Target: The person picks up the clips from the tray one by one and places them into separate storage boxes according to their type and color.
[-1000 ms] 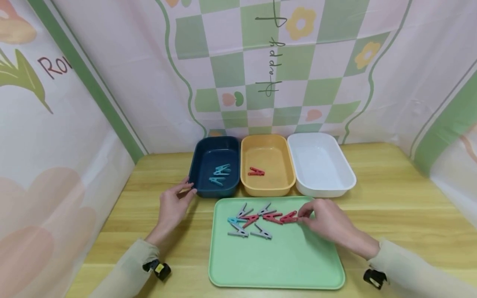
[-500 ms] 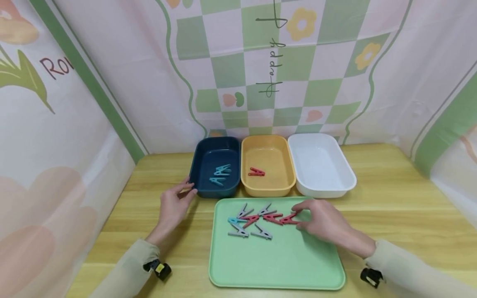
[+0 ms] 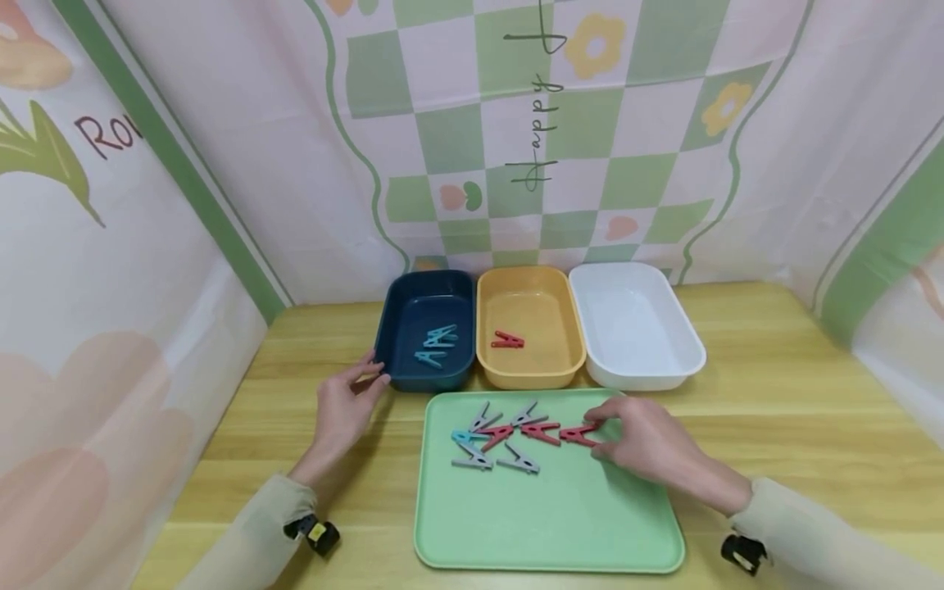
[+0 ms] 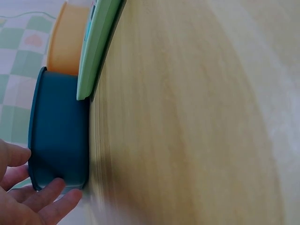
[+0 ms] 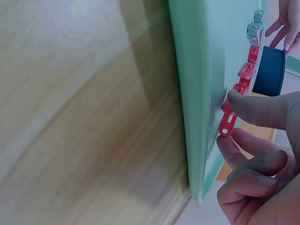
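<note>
My right hand [image 3: 652,442] holds a red clothespin [image 3: 578,435] by its spread handles, thumb on one and a finger on the other. It is at the upper right of the green tray [image 3: 546,524]. In the right wrist view, the thumb and a fingertip touch the clothespin's [image 5: 228,124] two handle ends. Left of it lie another red clothespin [image 3: 542,433], a third red one [image 3: 496,436], a turquoise one [image 3: 465,437] and several grey clothespins [image 3: 520,461]. With loosely extended fingers, my left hand [image 3: 345,410] touches the near left corner of the navy bin [image 4: 61,131].
Behind the tray, the navy bin [image 3: 431,382] holds several turquoise clothespins [image 3: 437,344]. Beside it, a yellow bin [image 3: 531,379] has one red clothespin [image 3: 507,339] inside. A white bin [image 3: 645,381] stands on the right. A patterned cloth [image 3: 509,123] hangs behind the wooden table [image 3: 796,393].
My right thumb and finger have spread round the red clothespin's handles. That clothespin has turned and shifted slightly right, apart from the neighbouring red one. My left hand has stayed put.
</note>
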The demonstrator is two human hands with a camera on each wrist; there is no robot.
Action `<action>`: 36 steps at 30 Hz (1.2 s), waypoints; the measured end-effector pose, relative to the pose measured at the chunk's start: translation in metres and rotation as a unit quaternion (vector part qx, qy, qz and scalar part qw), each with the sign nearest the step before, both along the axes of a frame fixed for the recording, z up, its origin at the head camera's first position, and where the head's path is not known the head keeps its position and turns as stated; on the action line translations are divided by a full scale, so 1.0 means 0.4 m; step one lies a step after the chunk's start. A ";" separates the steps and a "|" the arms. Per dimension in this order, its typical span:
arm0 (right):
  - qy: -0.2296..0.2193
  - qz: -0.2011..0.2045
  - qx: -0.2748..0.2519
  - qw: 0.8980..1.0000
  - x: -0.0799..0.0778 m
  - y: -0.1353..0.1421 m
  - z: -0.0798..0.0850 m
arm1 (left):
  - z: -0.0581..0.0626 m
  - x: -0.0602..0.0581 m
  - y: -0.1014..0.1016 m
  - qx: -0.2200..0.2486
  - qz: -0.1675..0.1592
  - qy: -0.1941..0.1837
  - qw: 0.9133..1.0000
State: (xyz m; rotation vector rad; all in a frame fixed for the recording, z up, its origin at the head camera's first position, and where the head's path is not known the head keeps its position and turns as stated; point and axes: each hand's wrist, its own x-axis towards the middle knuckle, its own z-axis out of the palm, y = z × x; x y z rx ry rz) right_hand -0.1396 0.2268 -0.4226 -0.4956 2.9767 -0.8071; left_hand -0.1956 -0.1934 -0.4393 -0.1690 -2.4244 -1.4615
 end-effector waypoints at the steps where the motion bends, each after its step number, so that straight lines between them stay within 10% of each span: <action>1: -0.001 0.002 0.001 1.000 -0.001 0.000 0.001 | 0.000 0.000 0.000 0.000 0.000 0.000 1.000; 36: -0.016 -0.004 0.024 1.000 -0.002 0.012 0.006 | -0.002 -0.002 -0.002 0.000 0.000 0.016 1.000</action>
